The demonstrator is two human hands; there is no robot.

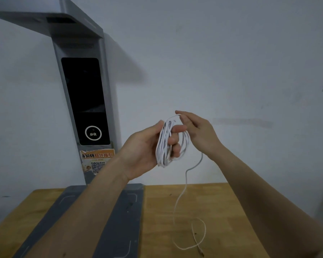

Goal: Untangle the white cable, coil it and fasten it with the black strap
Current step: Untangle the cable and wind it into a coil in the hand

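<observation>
Around left hand [144, 148] fingers, white cable [164, 144] coil

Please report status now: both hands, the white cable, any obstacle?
Left hand grips coiled white cable. Right hand pinches top loop. Loose tail hangs to wooden table, uncoiled. Black strap not seen.

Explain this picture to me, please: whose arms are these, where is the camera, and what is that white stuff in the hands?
No robot here: a person wears a camera on the head, so you look down their own arms. The left hand has a bundle of white cable looped round its fingers. The right hand pinches a strand at the top of the bundle, laying on another loop. The cable's loose tail hangs down and curls on the wooden table. To the left, a grey machine with a dark screen stands against the wall, its base on the table. I see no black strap.
</observation>
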